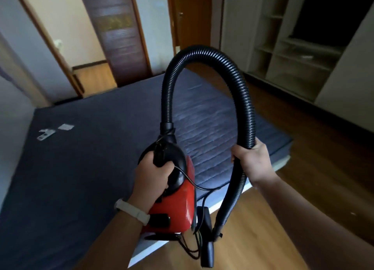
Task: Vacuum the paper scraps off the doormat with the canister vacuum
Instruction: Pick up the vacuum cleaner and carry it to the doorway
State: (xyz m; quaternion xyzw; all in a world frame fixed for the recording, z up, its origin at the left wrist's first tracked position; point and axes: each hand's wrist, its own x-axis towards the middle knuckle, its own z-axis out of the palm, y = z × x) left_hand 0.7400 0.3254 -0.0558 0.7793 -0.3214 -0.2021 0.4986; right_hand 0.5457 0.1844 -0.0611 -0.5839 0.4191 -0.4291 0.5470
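I hold a red canister vacuum (178, 205) in the air above the edge of a large dark blue mat (91, 158). My left hand (151, 178), with a white wristband, grips its black top handle. My right hand (253, 162) is closed around the black ribbed hose (202, 53), which arches up from the vacuum's front and comes down to a black nozzle (208, 249) hanging near the floor. A thin black cord dangles under the vacuum. A few white paper scraps (54, 130) lie on the mat at the far left.
The mat's white-edged border (222, 203) meets wooden floor (263, 229) on the right. A dark wooden door (121, 37) and an open doorway stand at the back. Pale built-in shelves (293, 53) with a dark screen line the right wall.
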